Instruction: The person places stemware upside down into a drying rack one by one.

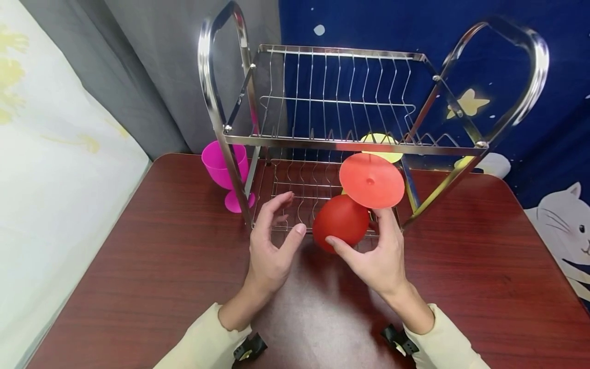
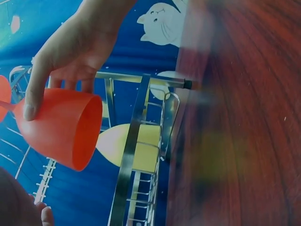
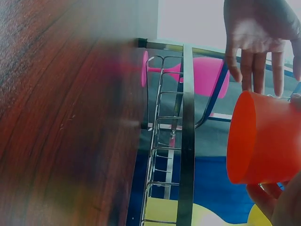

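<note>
A red plastic goblet is upside down, its round foot uppermost, in front of the metal dish rack's lower tier. My right hand grips its bowl, thumb on the near side and fingers round the far side. To the left of the bowl, my left hand is apart from it, fingers loosely bent and holding nothing. A yellow goblet stands inverted on the lower tier, mostly hidden behind the red one in the head view. The pink goblet is upright on the table, beside the rack's left leg.
The two-tier chrome dish rack stands at the back of the brown wooden table. Curved handles rise at both its ends. Behind it hang a grey curtain and a dark blue patterned one.
</note>
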`<state>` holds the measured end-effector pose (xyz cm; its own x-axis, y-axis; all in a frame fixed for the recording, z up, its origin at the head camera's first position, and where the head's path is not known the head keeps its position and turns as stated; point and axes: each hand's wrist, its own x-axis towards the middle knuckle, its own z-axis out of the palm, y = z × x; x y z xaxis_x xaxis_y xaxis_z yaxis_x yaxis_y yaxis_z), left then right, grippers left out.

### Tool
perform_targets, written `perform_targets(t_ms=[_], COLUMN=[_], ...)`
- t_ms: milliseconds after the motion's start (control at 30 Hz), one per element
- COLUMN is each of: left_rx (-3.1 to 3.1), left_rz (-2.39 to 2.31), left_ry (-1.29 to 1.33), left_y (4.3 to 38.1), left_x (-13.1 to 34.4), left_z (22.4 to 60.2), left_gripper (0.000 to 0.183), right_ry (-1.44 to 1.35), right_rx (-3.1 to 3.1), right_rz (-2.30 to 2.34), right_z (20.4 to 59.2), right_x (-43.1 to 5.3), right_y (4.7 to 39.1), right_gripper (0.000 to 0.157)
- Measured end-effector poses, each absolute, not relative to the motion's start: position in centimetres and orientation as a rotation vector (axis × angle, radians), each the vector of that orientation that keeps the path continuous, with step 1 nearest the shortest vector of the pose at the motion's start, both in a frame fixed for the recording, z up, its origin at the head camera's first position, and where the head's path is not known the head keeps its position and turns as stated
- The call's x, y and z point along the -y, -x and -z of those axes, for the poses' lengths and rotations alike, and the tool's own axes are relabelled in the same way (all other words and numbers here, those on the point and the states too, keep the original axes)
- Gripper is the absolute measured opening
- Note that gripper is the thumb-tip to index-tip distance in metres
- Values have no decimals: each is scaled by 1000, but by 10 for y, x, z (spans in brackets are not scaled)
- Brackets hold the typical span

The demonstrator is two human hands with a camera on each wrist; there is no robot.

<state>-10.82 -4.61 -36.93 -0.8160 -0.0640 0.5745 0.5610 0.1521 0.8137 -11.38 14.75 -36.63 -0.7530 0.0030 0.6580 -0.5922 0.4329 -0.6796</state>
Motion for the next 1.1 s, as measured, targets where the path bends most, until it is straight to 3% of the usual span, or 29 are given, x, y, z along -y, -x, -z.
perform_targets(t_ms=[433, 1100], left_rx=[1789, 1581], left_rz=[1525, 1502], left_ry=[429, 301], left_y=[114, 120], left_x=[52, 61], left_z=[363, 353], left_gripper=[55, 47], right_ry=[-456, -411], right_rx=[2047, 2035], right_rz=[-1252, -1194], right_z=[370, 379], right_x=[-144, -140], right_y=[119, 128], right_gripper=[84, 77])
